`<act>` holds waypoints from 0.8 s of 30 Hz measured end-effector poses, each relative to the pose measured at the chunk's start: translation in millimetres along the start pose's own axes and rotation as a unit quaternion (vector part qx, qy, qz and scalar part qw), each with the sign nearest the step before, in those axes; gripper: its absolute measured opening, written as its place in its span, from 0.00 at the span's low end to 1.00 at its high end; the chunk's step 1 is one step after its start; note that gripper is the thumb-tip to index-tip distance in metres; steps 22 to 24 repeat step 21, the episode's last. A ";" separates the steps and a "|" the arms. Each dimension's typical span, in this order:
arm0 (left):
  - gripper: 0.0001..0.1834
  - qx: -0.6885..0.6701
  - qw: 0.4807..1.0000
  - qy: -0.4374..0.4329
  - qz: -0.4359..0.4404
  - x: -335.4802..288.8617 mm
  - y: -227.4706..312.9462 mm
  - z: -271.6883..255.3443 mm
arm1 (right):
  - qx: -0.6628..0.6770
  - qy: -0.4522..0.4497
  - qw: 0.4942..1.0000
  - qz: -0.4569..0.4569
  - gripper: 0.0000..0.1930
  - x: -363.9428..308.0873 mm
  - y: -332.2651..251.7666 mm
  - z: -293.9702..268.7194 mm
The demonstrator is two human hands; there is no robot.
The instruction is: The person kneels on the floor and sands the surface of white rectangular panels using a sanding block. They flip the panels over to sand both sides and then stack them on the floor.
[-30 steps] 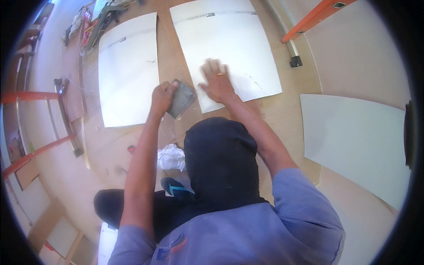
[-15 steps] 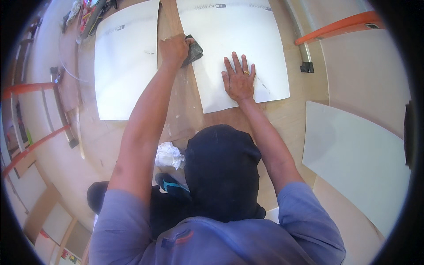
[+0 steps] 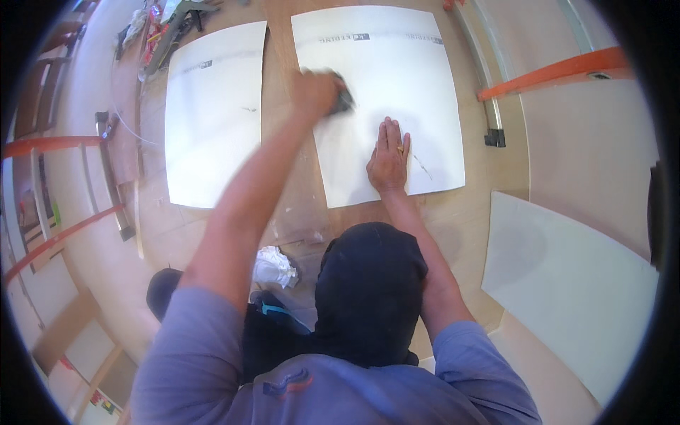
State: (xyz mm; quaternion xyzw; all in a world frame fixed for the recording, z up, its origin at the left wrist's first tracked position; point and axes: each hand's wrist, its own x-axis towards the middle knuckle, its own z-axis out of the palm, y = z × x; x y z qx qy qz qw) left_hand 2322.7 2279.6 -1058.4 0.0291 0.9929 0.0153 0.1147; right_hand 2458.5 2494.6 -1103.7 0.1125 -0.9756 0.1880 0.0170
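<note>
My left hand [image 3: 313,95] is closed around a dark grey, flat pad [image 3: 343,98], smeared by motion, over the left part of a white sheet [image 3: 418,85]. Whether the pad is cloth or abrasive cannot be made out. On the same sheet, nearer to me, my right hand [image 3: 388,161] lies flat with its fingers stretched out and close together, a ring on one of them. Beside it the sheet carries a dark scuff mark. A second white sheet [image 3: 212,142] lies to the left, with a brown strip of board [image 3: 283,163] showing between the two.
A crumpled white cloth [image 3: 275,267] lies near my legs. Orange-and-metal ladder-like frames stand left [image 3: 53,144] and right [image 3: 559,74]. Another pale panel [image 3: 567,276] rests at the right. Tools and scraps [image 3: 170,35] lie at the far left.
My left hand has moved right with the pad, from the sheet's left edge onto its surface. My right hand's spread fingers have drawn together. The whole view has shifted slightly.
</note>
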 end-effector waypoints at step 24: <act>0.15 0.043 0.989 0.135 -0.051 -7.2 -35.3 18.6 | 0.036 0.032 0.998 0.036 0.32 -1.4 4.9 -1.3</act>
